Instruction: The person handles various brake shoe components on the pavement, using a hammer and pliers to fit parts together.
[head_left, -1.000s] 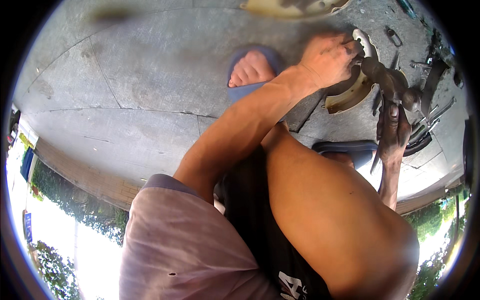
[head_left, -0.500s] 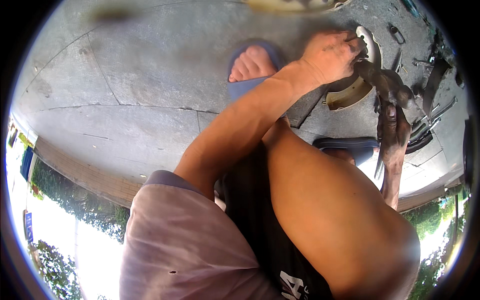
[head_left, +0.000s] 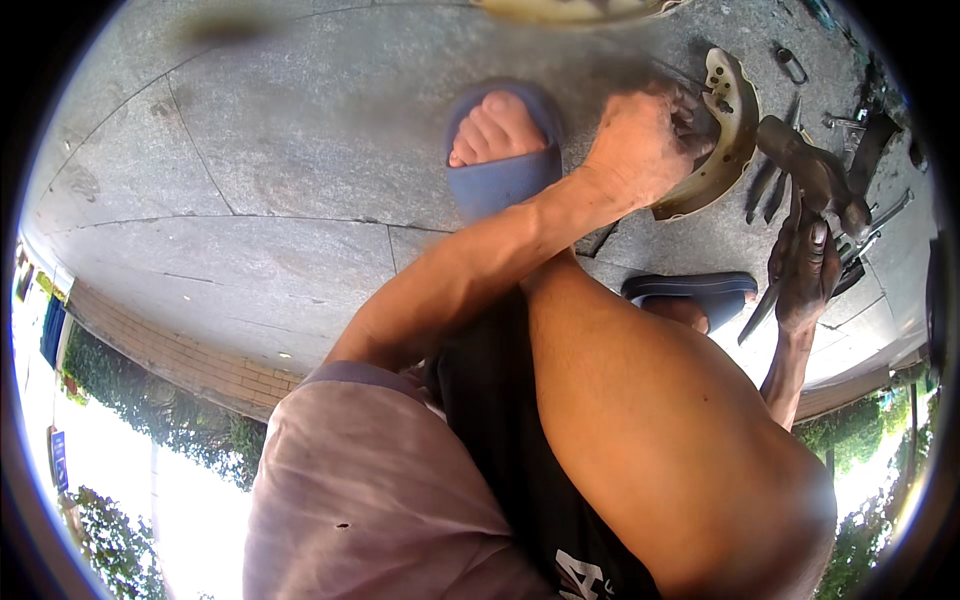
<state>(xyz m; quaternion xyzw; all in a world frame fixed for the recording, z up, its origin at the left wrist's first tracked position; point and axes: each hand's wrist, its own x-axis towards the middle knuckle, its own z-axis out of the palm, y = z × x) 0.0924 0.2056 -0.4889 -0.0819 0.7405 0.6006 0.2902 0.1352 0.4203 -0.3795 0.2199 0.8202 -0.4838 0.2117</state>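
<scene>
On the paving, my left hand (head_left: 645, 145) is curled, fingers closed at the left side of a cream, curved metal backing plate (head_left: 738, 125) with holes; what they hold is obscured. To the right, my grimy right hand (head_left: 805, 270) grips a dark hammer (head_left: 815, 165) just below its head, which is raised beside the plate. Partly behind the hammer lie dark long-handled tools, perhaps pliers (head_left: 760, 188).
Wrenches (head_left: 890, 210), a dark curved strip (head_left: 865, 155) and a small oblong metal piece (head_left: 790, 65) lie at right. Another cream curved part (head_left: 570, 8) sits at the top edge. My sandalled feet (head_left: 500, 160) flank the work; foliage borders the pavement.
My left hand has shifted slightly left and down, uncovering more of the plate. The hammer in my right hand has moved rightward, away from my left hand.
</scene>
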